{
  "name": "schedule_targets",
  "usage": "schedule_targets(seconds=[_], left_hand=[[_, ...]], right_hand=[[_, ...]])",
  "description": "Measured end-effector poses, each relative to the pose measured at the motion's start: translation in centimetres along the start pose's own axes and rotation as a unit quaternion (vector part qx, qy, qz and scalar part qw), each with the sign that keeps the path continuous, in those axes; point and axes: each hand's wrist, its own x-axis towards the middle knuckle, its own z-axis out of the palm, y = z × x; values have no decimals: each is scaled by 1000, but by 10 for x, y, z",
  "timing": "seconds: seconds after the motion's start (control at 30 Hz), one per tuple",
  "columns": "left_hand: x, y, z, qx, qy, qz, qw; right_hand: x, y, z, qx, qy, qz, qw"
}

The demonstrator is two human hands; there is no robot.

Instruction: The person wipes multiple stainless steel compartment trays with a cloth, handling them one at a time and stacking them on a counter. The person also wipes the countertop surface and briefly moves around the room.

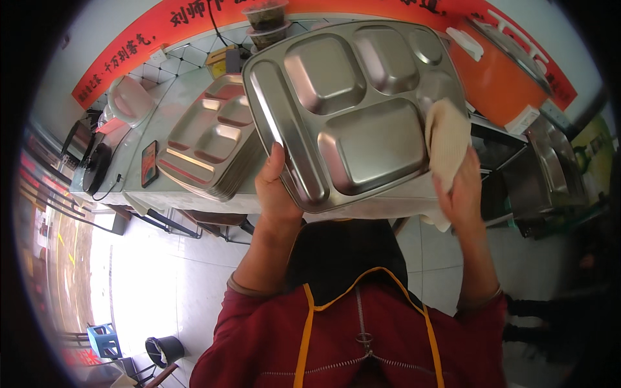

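Note:
A stainless steel compartment tray (371,140) is held up in front of me, tilted, with its hollows facing me. My left hand (277,186) grips its lower left edge, the thumb on the rim and the other fingers hidden behind. In my right hand (461,189) is a cream cloth (449,136), pressed against the tray's right side, where it covers part of one compartment. That hand is slightly blurred. To the left, a stack of similar metal trays (216,140) stands on the table, partly hidden by the raised tray.
The table (170,89) bears a smartphone (150,164), a pale pink pitcher (128,102) and stacked plastic tubs (266,24). An orange pot with a lid (499,72) stands at right. Stools (213,218) are under the table's front edge; a black bin (165,350) sits on the floor.

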Motion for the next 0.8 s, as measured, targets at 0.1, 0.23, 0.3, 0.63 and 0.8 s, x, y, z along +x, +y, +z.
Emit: schedule_targets(seconds=[0.1, 0.23, 0.3, 0.63, 0.8], left_hand=[[1, 0, -5, 32, -21, -14, 999], [-8, -4, -9, 153, 46, -13, 987], [-11, -8, -8, 221, 38, 0, 975], [-15, -11, 10, 335, 52, 22, 941], [-19, 4, 9, 347, 63, 63, 934]], right_hand=[[15, 25, -7, 61, 68, 119, 989], [46, 30, -8, 172, 52, 172, 969], [63, 22, 7, 89, 58, 111, 988], [106, -70, 39, 67, 65, -149, 984], [126, -10, 30, 31, 58, -43, 997]])
